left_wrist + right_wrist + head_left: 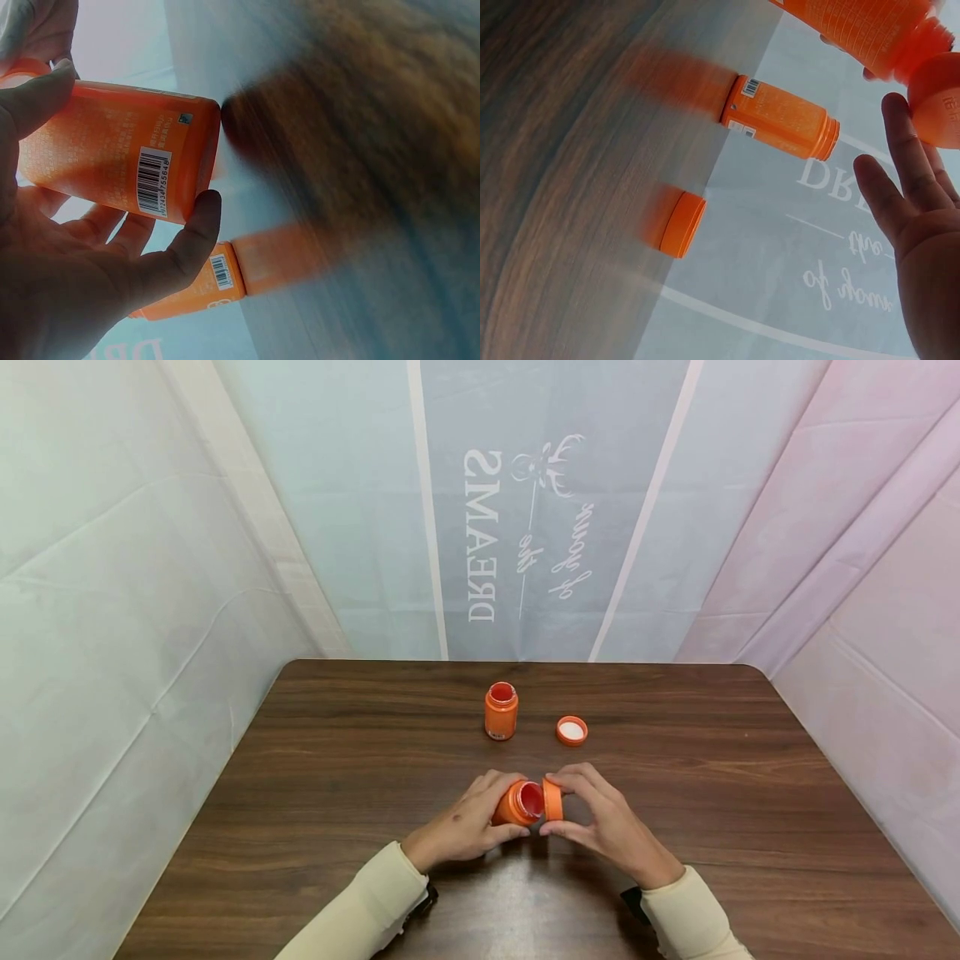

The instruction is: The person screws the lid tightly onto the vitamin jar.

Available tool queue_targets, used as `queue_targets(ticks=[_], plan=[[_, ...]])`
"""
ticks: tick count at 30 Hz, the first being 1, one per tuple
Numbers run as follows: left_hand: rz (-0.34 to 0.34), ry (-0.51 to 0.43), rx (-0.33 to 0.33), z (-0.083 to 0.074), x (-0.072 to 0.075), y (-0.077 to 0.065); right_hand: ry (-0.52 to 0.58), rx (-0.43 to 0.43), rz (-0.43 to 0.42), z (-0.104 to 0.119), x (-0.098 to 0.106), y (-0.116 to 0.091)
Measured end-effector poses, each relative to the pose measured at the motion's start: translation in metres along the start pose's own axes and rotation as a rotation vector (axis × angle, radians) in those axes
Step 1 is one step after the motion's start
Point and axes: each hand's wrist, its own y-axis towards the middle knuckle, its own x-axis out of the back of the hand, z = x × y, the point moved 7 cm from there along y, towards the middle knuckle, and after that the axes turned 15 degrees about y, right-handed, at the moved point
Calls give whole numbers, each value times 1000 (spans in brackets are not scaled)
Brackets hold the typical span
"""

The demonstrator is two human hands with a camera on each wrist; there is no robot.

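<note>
An orange bottle [512, 807] with an uncovered mouth is gripped by my left hand [468, 818], tilted with its mouth toward the right. Its printed side and barcode show in the left wrist view, where the fingers and thumb curl around the bottle [124, 146]. My right hand [606, 818] pinches an orange screw cap [552, 799] on edge between thumb and fingers, just right of the bottle's mouth. In the right wrist view the cap [939, 101] is close to the threaded neck; whether they touch I cannot tell.
Farther back on the dark wooden table [360, 743] stands a second uncapped orange bottle [501, 717]. To its right another orange cap [572, 731] lies with its white inside up. A printed cloth [525, 527] hangs behind the table, with pale cloth walls at both sides.
</note>
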Motion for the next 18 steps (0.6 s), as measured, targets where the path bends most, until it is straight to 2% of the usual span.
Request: queue_targets(ticks=[18], plan=[[10,13,-6,2,-3,2,11,-42,16,0,-5,0]])
